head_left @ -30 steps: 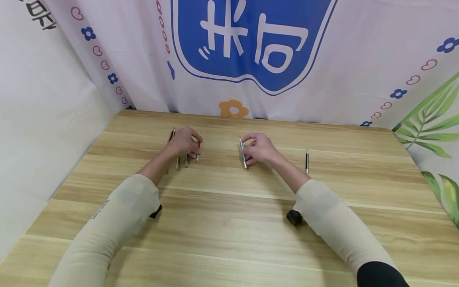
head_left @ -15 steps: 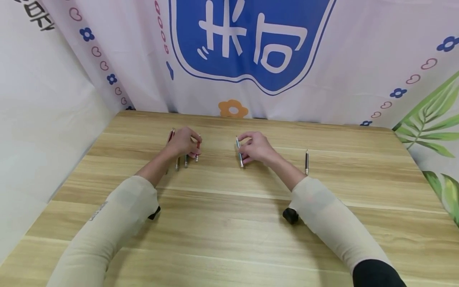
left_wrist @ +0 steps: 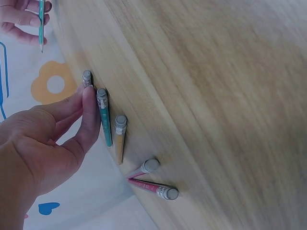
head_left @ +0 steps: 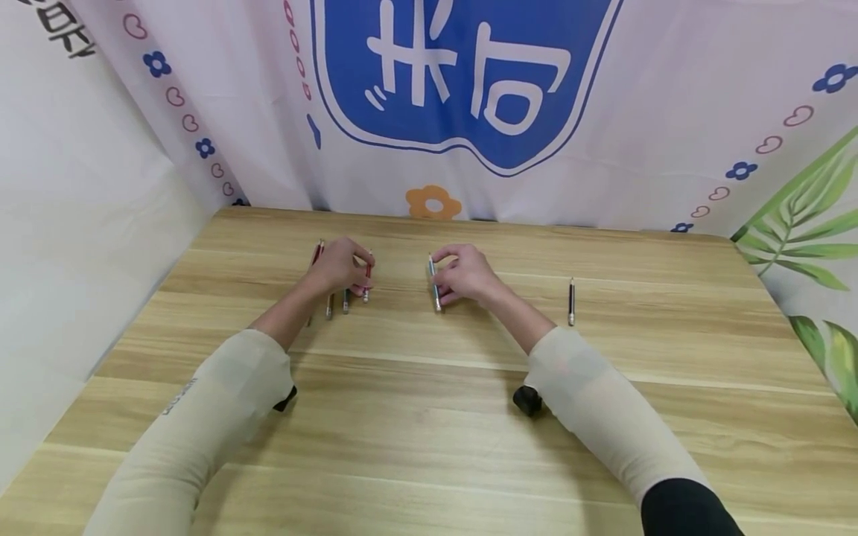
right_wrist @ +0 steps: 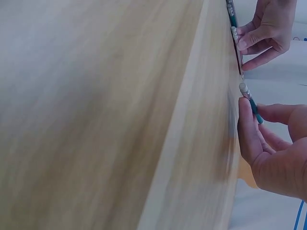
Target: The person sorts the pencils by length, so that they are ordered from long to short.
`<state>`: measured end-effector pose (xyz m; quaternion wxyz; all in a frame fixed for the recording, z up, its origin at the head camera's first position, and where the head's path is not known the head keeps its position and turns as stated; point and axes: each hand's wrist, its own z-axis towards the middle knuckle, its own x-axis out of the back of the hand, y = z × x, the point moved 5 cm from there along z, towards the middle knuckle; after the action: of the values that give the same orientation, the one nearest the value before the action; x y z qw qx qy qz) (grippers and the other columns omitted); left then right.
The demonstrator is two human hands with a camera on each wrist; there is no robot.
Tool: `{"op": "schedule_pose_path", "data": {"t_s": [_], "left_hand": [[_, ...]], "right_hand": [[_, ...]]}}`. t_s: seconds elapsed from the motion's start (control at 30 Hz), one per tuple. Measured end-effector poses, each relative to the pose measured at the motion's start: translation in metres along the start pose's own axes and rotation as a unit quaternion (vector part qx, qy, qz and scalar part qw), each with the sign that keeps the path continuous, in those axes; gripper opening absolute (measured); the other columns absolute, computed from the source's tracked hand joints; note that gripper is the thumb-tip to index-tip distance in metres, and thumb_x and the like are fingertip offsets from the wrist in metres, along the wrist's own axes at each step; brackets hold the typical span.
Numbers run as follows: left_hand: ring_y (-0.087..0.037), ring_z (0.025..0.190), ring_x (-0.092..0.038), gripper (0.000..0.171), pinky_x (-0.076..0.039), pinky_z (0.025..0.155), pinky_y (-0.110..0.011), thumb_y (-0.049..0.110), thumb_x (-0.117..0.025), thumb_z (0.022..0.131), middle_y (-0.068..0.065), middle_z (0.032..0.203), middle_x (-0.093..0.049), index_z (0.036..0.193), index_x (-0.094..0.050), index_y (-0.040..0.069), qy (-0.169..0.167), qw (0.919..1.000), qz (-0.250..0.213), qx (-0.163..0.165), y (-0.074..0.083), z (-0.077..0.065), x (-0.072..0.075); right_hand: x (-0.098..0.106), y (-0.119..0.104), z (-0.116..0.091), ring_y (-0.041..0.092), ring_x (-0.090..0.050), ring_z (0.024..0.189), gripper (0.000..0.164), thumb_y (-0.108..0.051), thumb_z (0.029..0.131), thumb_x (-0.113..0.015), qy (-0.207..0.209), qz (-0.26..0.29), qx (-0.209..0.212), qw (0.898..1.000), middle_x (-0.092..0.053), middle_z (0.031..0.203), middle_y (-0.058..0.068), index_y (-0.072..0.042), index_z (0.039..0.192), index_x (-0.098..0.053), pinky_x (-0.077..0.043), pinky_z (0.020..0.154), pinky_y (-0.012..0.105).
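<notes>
My left hand point(head_left: 337, 266) pinches a red pencil point(head_left: 368, 275) between thumb and fingers at the far left of the table. Beside it, partly covered by that hand, lie a teal pencil point(left_wrist: 104, 120), a yellow pencil point(left_wrist: 120, 139) and two pinkish-red pencils point(left_wrist: 152, 187) whose far ends meet. Near the middle, my right hand point(head_left: 468, 272) grips a light-blue or teal pencil point(head_left: 434, 283), its eraser end towards me. A short gap separates the two held pencils. In the left wrist view the right hand's pencil appears at the top left corner.
A dark pencil point(head_left: 572, 301) lies alone on the wooden table point(head_left: 415, 432), right of my right hand. Behind the far edge hangs a printed cloth point(head_left: 375, 175) with a blue emblem. A white wall point(head_left: 80, 223) stands at the left.
My right hand has moved left with the teal pencil, closing in on the left hand. The left hand stays on the red pencil, and the camera has shifted slightly.
</notes>
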<state>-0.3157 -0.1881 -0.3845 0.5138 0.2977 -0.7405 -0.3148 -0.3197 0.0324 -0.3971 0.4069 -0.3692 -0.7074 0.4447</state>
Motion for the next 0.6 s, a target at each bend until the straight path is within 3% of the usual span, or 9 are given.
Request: {"op": "schedule_pose_path", "data": {"t_s": [0.6], "left_hand": [[-0.012, 0.055, -0.067, 0.042, -0.062, 0.056, -0.024, -0.018, -0.069, 0.090, -0.034, 0.101, -0.069, 0.130, -0.059, -0.019, 0.007, 1.0000, -0.003, -0.003, -0.002, 0.002, 0.000]], "right_hand": [[-0.022, -0.009, 0.006, 0.022, -0.066, 0.070, 0.038, 0.007, 0.094, -0.069, -0.005, -0.015, 0.007, 1.000, -0.069, 0.094, 0.019, 0.001, 0.130, -0.061, -0.066, 0.065, 0.036]]}}
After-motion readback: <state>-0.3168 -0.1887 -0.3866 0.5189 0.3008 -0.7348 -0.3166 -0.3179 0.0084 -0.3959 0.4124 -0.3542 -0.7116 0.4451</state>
